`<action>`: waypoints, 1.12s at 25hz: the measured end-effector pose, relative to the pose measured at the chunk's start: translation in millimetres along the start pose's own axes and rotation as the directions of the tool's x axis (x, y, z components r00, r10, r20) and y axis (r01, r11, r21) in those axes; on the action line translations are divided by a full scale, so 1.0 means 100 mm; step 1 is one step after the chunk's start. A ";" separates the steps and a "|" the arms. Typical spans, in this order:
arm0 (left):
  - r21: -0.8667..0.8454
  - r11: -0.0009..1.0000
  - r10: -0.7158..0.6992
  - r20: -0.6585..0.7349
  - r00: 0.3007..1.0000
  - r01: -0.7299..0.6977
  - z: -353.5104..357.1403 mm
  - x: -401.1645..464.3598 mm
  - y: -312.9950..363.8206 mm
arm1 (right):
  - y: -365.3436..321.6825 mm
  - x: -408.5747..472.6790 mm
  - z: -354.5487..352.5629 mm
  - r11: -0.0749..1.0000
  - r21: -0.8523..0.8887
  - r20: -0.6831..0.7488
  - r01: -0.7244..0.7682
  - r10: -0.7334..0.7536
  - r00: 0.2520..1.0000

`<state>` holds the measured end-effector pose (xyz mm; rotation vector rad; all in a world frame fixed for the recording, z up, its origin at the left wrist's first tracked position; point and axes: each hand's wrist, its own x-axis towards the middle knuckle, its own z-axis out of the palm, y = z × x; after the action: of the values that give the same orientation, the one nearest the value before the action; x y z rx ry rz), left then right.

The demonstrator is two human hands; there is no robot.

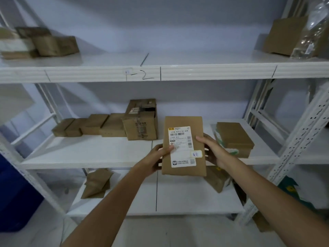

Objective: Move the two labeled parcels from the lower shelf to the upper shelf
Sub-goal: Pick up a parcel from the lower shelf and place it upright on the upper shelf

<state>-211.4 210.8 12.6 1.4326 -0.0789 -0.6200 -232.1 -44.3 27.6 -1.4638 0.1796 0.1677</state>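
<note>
I hold a flat brown labeled parcel (183, 122) upright in front of the middle shelf (89, 154), its white shipping label facing me. My left hand (156, 159) grips its left edge with the thumb on the label. My right hand (211, 150) grips the right edge. On the lower shelf (178, 198), just below and right of the held parcel, lies another brown parcel (216, 179), partly hidden; I cannot see a label on it. The upper shelf (160, 72), marked "-2" on its front edge, runs across above.
A row of small brown boxes (89, 125) and a taller taped carton (141, 122) sit on the middle shelf; stacked boxes (233, 138) at its right. A crumpled brown bag (98, 182) lies lower left. Boxes (53, 43) and a carton (283, 36) flank the upper shelf.
</note>
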 end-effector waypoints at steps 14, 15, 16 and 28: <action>0.237 0.872 0.434 0.028 0.900 -0.428 -0.98 -1.28 2.46 | -2.40 -0.33 1.67 0.927 -0.070 0.122 0.370 -0.360 0.925; 0.241 0.859 0.455 0.045 0.890 -0.451 -1.01 -1.24 2.66 | -2.58 -0.28 1.71 0.914 -0.082 0.121 0.397 -0.386 0.914; 0.244 0.848 0.472 0.055 0.880 -0.471 -1.06 -1.18 2.86 | -2.76 -0.20 1.77 0.902 -0.087 0.119 0.423 -0.412 0.903; 0.206 0.773 0.598 0.077 0.797 -0.600 -1.82 -0.19 3.93 | -3.64 1.05 2.15 0.825 -0.088 0.147 0.558 -0.544 0.826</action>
<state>-14.3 386.7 356.8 1.5097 -0.6102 -0.0797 -45.0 133.3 378.1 -1.5705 -0.3631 -0.2155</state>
